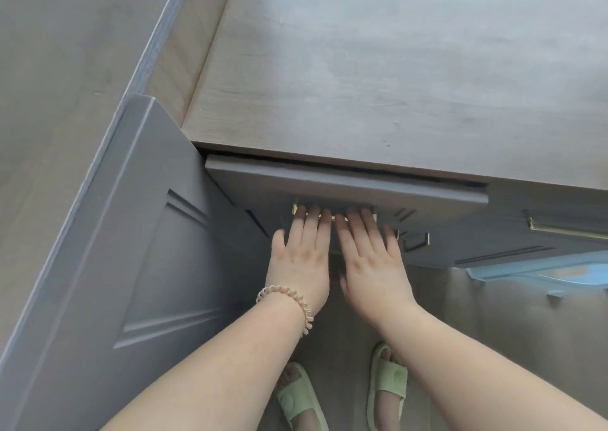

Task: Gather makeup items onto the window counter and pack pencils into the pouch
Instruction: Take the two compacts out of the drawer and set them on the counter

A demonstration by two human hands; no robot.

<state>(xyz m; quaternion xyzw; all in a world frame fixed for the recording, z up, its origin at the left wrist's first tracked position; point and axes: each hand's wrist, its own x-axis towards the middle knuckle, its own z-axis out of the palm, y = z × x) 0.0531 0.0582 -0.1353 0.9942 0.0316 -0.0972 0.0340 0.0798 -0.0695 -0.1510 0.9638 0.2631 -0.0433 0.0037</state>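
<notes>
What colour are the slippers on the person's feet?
Pale green slippers, seen in the head view, the only view, at the bottom of the frame.

Left hand (pixel 301 259) and right hand (pixel 371 262) lie flat against the grey drawer (pixel 345 183) front under the counter (pixel 394 85)

matt wood-grain counter (pixel 394 68), brass handle (pixel 335 217) (glossy)

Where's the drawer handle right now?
In the head view, the gold drawer handle is centre frame on the grey drawer front just under the countertop edge, with the left hand and right hand fingers on it.
</notes>
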